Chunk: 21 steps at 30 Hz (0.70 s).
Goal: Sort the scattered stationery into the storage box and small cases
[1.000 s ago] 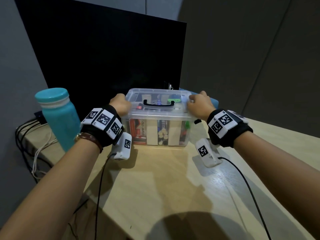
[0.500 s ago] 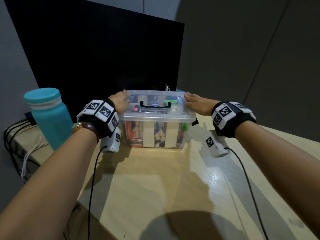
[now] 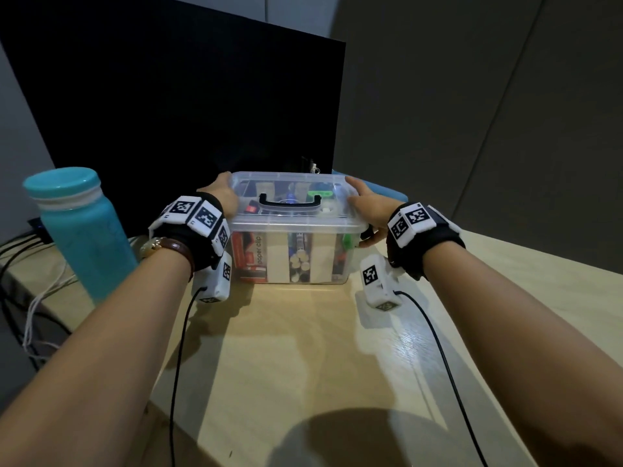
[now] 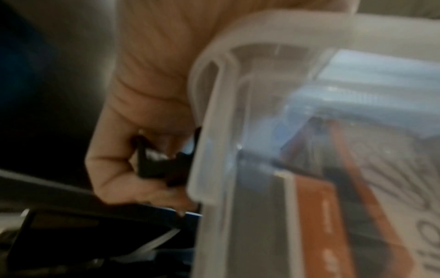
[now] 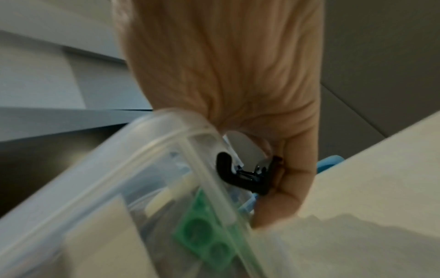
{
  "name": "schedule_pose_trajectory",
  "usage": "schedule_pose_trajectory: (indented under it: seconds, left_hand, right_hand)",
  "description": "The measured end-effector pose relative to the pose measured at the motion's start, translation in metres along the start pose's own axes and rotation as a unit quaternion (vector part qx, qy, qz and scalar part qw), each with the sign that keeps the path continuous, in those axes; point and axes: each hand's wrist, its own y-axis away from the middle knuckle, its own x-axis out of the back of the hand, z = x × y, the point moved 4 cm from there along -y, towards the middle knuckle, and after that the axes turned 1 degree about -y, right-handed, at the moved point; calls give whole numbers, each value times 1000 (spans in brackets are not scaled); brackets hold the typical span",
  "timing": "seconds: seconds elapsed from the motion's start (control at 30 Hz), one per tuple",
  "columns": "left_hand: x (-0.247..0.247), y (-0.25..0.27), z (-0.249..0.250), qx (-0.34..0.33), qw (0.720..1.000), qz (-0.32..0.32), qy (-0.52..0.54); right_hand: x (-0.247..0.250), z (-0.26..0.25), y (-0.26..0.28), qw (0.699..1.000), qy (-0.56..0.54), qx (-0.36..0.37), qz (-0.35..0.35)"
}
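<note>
**Latching the box lid, both ends**

Desk (image 3: 303, 365) fills the lower frame of the head view. Mid-frame sits the box (image 3: 290, 251), lid (image 3: 293, 227) on, stationery visible through the walls. Left hand (image 3: 220, 197) is at the lid's left end, right hand (image 3: 365, 207) at its right end.

Step, as judged: snapping the black side latches. To do it well, press both ends together so the lid seats evenly, hold the lid down with the palms, and drive each latch fully home.

Head view hides the latches behind the hands. Left wrist view shows the fingers (image 4: 114, 169) curled round the left latch (image 4: 161, 165), beside the rim. Right wrist view shows the right latch (image 5: 243, 175) pinched by curled fingers (image 5: 292, 169), standing off the wall, so probably not seated. Both are blurred.

Far: bottle (image 3: 81, 230) at left, dark screen (image 3: 175, 102) behind.
</note>
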Motion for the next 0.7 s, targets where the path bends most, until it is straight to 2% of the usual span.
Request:
schedule_pose_trajectory:
  seconds: [0.13,0.27,0.6,0.7]
  left_hand:
    - [5,14,14,47,988,83,-124]
    - [4,20,20,19,977,96,-191]
    - [8,28,25,-11,973,138,-187]
    - [9,27,28,-23,966,146,-211]
  right_hand:
    - [5,-5,1,996,50,-24,76]
    - [8,-13,0,971,173,-46,160]
    - [4,-29,0,920,356,-8,163]
    - [4,-28,0,915,366,-3,168]
